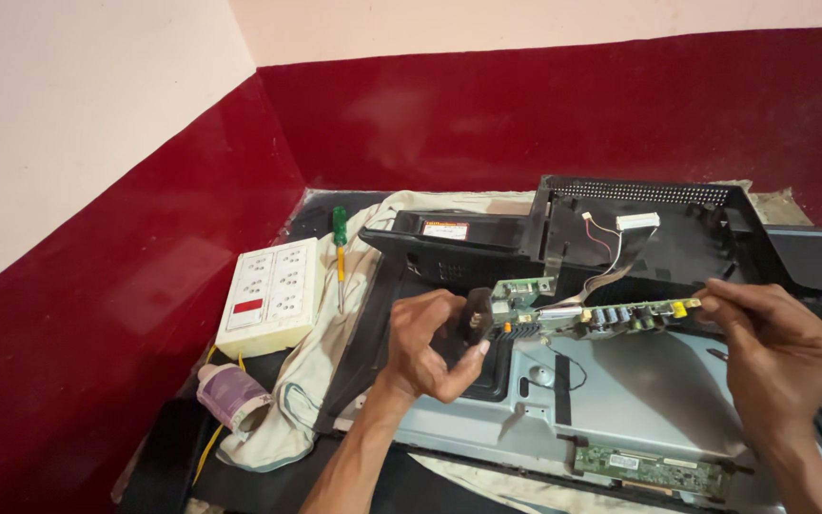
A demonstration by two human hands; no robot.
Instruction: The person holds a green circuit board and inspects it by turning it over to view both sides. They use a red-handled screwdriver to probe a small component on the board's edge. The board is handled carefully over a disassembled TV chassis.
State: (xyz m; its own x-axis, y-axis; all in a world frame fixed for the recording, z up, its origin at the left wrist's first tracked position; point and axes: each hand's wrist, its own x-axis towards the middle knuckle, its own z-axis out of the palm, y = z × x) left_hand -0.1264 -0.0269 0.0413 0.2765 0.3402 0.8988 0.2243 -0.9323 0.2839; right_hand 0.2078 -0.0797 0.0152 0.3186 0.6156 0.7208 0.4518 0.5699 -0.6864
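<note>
A green circuit board [594, 317] with capacitors and a black heat sink is held edge-on above the grey metal back of an opened flat television [620, 400]. My left hand [430, 345] grips the board's left end, around a dark block-shaped part. My right hand [773, 347] pinches the board's right end near a yellow connector. A flat ribbon cable and thin red and white wires run from the board up toward the black plastic rear cover [639, 228], which lies tipped open behind it. A second, narrow green board [654, 466] stays fixed at the panel's lower edge.
A white socket extension board [271, 295] with a red switch lies at the left on a pale cloth [325, 362]. A green-handled screwdriver [340, 243] rests beside it. A roll of tape [230, 395] sits lower left. Dark red walls close the corner behind.
</note>
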